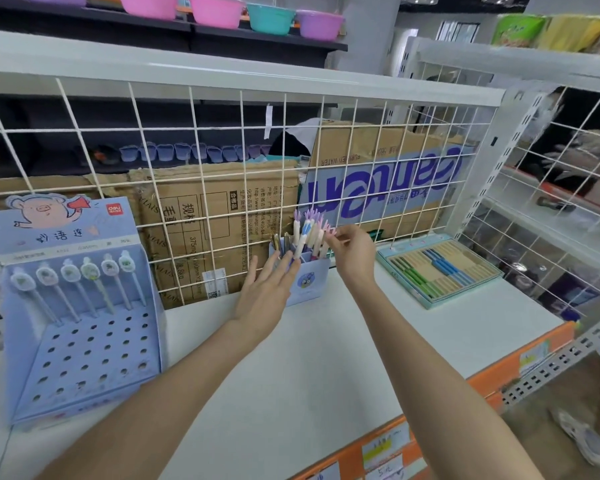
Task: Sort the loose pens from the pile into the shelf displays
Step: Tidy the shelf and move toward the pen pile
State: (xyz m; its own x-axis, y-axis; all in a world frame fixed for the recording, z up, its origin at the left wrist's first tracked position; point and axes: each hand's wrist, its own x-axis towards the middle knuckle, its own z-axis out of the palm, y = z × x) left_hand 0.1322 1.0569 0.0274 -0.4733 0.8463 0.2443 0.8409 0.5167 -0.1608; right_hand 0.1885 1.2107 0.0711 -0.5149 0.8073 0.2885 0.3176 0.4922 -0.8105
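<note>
A small blue pen holder box (309, 280) stands on the white shelf (309, 358) against the wire grid. Several pens with purple and pink toppers (310, 233) stick up out of it. My left hand (264, 289) lies against the box's left side with its fingers straight. My right hand (350, 252) pinches the tops of the rightmost pens in the box. At the left stands a blue perforated display (84, 341) with a pig header card and a row of several topper pens (73, 275) in its back holes.
A flat tray of green, blue and tan pens (437, 268) lies at the shelf's right rear. A white wire grid (194, 161) backs the shelf, with cardboard boxes behind it. Orange price strips (395, 441) run along the front edge.
</note>
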